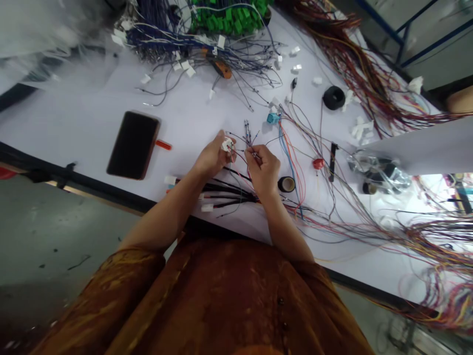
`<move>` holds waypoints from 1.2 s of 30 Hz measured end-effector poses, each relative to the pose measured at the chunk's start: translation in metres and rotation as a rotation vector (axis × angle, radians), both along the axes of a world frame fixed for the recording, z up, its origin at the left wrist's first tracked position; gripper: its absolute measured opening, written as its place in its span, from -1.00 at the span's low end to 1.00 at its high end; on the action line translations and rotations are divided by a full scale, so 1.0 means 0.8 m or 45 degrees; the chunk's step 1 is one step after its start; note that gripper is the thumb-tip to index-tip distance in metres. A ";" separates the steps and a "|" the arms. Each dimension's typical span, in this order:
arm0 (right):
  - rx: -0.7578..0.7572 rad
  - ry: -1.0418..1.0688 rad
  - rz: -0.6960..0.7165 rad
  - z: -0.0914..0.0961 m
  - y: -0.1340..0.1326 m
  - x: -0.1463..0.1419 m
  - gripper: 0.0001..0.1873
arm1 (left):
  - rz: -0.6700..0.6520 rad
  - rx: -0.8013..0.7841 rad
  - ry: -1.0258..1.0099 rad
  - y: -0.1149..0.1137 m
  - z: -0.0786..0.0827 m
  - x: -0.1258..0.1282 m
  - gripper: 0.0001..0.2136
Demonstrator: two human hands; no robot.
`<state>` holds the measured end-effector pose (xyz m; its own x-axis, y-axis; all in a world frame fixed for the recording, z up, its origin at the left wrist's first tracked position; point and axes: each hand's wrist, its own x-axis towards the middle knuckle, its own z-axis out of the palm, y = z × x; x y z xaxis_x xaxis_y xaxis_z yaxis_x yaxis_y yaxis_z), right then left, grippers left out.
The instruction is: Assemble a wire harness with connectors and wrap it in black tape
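Observation:
My left hand (213, 157) is closed around a small white connector (226, 144) held just above the white table (84, 118). My right hand (263, 167) pinches thin wires (247, 132) whose metal-tipped ends stick up between the two hands. A bundle of black-sleeved wires (225, 190) runs across the table under my wrists. Both hands are close together, almost touching.
A dark phone (133, 144) lies to the left with a small orange piece (163, 145) beside it. A roll of black tape (286, 184) sits right of my hand. A blue connector (272, 118), red connector (318, 163), black ring (333, 97), green connectors (229, 17) and tangled coloured wires (369, 74) spread around.

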<state>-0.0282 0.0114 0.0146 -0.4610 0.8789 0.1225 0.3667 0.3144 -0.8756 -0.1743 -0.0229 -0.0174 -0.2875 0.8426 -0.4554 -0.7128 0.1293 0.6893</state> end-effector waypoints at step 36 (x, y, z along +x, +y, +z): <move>-0.566 0.196 -0.048 -0.015 -0.002 -0.007 -0.59 | -0.075 0.072 0.165 -0.007 0.004 0.006 -0.70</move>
<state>-0.0339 0.0098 0.0022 -0.4336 0.8775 -0.2050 0.2264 -0.1141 -0.9673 -0.1691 -0.0283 -0.0144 -0.2903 0.8830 -0.3688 -0.6099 0.1262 0.7823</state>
